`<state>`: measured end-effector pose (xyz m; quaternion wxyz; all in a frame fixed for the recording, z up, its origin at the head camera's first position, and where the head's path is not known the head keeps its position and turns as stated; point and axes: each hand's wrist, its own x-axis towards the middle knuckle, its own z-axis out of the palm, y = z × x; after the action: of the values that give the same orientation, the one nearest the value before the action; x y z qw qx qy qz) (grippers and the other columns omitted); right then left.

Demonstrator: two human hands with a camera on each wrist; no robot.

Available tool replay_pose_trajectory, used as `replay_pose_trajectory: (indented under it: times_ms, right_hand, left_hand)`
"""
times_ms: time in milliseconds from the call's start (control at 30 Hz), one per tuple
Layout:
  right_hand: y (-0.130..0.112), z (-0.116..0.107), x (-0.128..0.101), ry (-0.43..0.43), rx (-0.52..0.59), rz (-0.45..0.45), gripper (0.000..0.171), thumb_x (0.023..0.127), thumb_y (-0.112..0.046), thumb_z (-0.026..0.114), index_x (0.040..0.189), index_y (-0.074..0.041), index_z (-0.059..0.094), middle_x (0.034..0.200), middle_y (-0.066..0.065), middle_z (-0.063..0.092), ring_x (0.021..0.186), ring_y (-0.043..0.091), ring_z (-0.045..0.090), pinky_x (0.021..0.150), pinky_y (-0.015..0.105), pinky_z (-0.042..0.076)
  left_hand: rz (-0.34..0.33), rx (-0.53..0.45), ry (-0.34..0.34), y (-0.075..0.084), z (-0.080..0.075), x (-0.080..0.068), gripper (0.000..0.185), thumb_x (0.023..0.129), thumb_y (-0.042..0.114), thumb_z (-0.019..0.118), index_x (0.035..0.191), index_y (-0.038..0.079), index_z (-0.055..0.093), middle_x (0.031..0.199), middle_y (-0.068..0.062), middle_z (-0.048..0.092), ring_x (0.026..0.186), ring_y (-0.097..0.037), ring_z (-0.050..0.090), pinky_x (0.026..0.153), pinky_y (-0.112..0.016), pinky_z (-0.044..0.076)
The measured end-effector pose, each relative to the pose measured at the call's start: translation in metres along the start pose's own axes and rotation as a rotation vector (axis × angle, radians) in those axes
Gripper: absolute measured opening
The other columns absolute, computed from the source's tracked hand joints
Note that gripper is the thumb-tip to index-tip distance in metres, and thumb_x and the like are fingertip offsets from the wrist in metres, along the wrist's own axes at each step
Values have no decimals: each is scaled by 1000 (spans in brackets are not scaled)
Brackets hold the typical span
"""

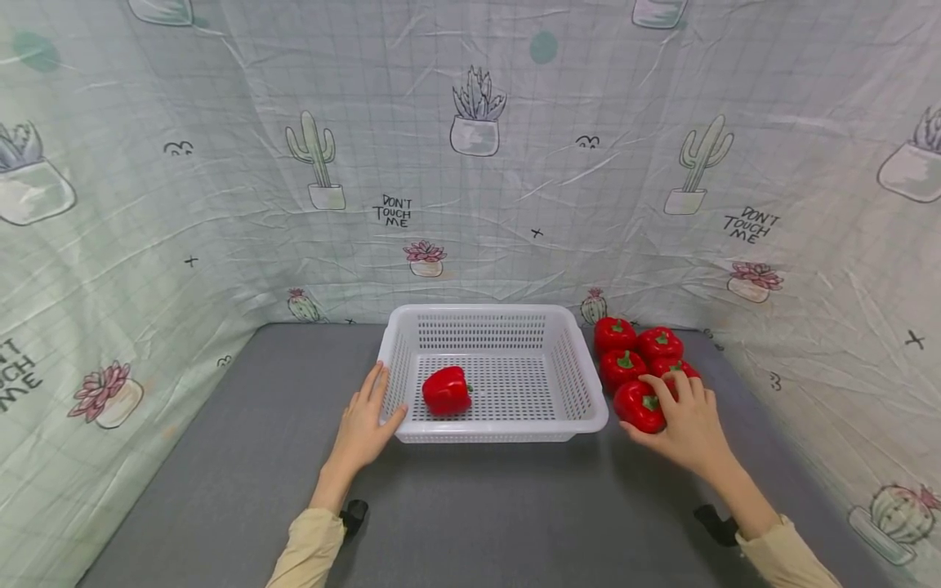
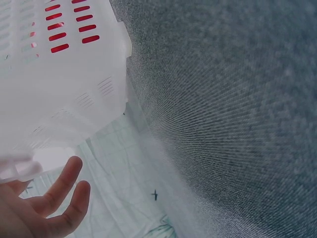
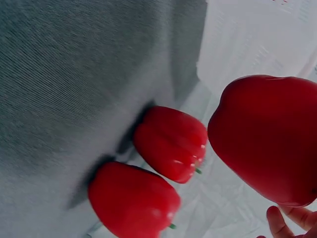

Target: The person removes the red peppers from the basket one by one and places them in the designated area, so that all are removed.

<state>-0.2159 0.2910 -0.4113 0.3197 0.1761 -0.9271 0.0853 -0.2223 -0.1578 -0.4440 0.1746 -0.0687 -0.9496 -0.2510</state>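
In the head view, my left hand (image 1: 363,425) rests at the left rim of a white plastic basket (image 1: 500,426), fingers extended and thumb near its front corner. The left wrist view shows the fingers (image 2: 69,178) loosely spread beside the basket wall. One red bell pepper (image 1: 445,390) lies on its side inside the basket. To the right of the basket, my right hand (image 1: 687,425) grips another red bell pepper (image 1: 638,407) between thumb and fingers. This pepper (image 3: 267,141) looms large in the right wrist view, its stem side hidden there.
Several more red bell peppers stand grouped behind the right hand, among them one pepper (image 1: 614,336) at the back. A grey cloth (image 1: 485,506) covers the table. A patterned curtain (image 1: 529,196) encloses the back and sides.
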Motion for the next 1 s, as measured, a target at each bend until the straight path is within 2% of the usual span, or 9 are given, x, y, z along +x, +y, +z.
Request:
replay_pose_trajectory:
  times_ms: [233, 600, 1000]
  right_hand:
    - [2, 10, -8, -61, -36, 85, 74, 49, -43, 81, 108, -7, 53, 97, 19, 47, 87, 36, 42, 67, 50, 34]
    - [10, 29, -11, -139, -77, 112, 76, 54, -48, 78, 110, -5, 50, 99, 22, 47, 90, 38, 40, 70, 53, 33]
    - [15, 39, -11, -186, -112, 108, 75, 56, -50, 76, 111, -3, 53, 98, 24, 50, 90, 39, 41, 71, 54, 35]
  left_hand:
    - [5, -1, -5, 1, -1, 0, 69, 83, 36, 56, 139, 4, 29, 146, -11, 25, 108, -41, 46, 86, -58, 36]
    - [-5, -1, -6, 1, -2, -1, 69, 83, 37, 55, 139, 4, 30, 146, -11, 25, 108, -40, 46, 86, -59, 36]
    - [0, 1, -2, 1, -3, -1, 69, 83, 37, 55, 139, 4, 30, 146, -12, 26, 112, -44, 45, 87, -61, 35]
